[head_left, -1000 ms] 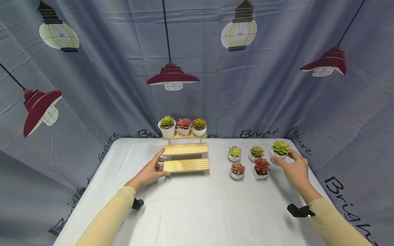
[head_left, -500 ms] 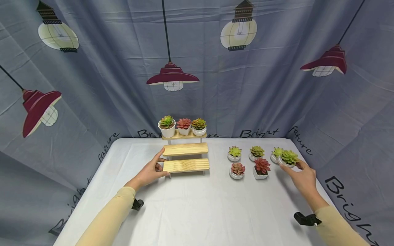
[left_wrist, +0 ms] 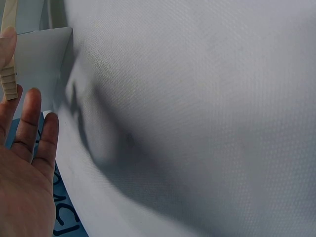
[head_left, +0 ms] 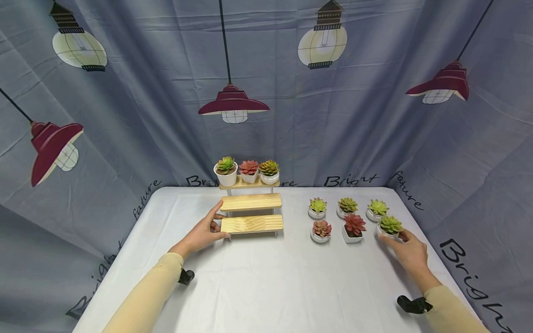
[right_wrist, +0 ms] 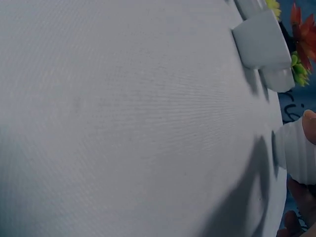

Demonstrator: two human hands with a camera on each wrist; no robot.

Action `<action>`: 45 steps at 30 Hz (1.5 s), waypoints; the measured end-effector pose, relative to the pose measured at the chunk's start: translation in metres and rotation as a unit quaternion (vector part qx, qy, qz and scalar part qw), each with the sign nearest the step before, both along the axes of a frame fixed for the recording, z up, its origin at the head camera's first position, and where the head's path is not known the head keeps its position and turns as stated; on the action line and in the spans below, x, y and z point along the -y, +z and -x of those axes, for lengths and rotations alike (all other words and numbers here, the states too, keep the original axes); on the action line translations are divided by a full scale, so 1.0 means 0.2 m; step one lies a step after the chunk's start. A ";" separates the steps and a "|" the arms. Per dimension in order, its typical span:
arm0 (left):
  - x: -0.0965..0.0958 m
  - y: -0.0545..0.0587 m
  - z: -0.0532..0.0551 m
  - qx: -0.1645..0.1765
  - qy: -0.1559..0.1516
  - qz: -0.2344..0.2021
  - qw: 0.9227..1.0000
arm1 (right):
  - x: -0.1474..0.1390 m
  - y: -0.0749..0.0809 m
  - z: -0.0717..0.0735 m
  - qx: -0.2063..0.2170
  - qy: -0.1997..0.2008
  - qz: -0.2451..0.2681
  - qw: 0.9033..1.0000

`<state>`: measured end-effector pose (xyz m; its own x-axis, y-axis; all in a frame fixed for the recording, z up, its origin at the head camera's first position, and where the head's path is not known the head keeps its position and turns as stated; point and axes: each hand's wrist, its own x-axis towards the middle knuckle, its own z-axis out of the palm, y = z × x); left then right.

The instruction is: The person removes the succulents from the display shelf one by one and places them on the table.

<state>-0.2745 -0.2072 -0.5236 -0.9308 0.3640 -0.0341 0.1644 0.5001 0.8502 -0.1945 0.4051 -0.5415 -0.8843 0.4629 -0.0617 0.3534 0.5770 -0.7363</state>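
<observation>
A small plant (head_left: 390, 225) with pointed green leaves and a round white pot is in the right hand (head_left: 410, 252), upright, on or just above the white surface (head_left: 291, 286); which cannot be told. Just behind it stands a yellow-green plant (head_left: 378, 207) in a similar pot. The left hand (head_left: 202, 233) holds the left end of an upright wooden shelf (head_left: 251, 202) with three stepped, pale boards. Three potted plants (head_left: 249, 170) stand side by side on its top board.

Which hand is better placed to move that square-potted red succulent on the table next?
Probably the right hand, once it releases the green succulent: it's nearer the red succulent, while the left hand holds the wooden stand at its left end.
</observation>
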 end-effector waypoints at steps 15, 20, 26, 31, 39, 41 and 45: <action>0.00 0.00 0.00 0.002 0.008 0.000 1.000 | 0.01 -0.05 -0.01 0.034 -0.017 0.037 0.999; 0.00 0.00 0.00 0.002 0.008 0.003 1.000 | 0.00 -0.08 -0.01 0.032 -0.020 0.025 0.999; -0.01 0.00 0.00 0.003 0.004 0.003 1.000 | 0.01 -0.09 0.00 0.036 -0.020 0.014 0.999; -0.01 0.02 -0.01 0.003 0.009 0.010 1.000 | 0.01 -0.09 0.00 0.031 -0.017 0.006 0.999; -0.02 0.01 -0.01 -0.006 0.008 0.006 1.000 | 0.02 -0.09 -0.01 0.026 -0.013 0.002 1.000; -0.01 0.01 -0.01 -0.007 0.008 0.007 1.000 | 0.02 -0.09 -0.01 0.030 -0.013 -0.001 0.999; -0.02 0.01 -0.01 -0.006 0.005 0.008 1.000 | 0.02 -0.09 -0.01 0.037 -0.010 -0.010 0.999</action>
<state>-0.2727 -0.2040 -0.5216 -0.9349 0.3537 -0.0281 0.1697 0.5154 0.8400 -0.1922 0.4019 -0.5592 -0.8677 0.4830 -0.1176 0.4189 0.5832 -0.6960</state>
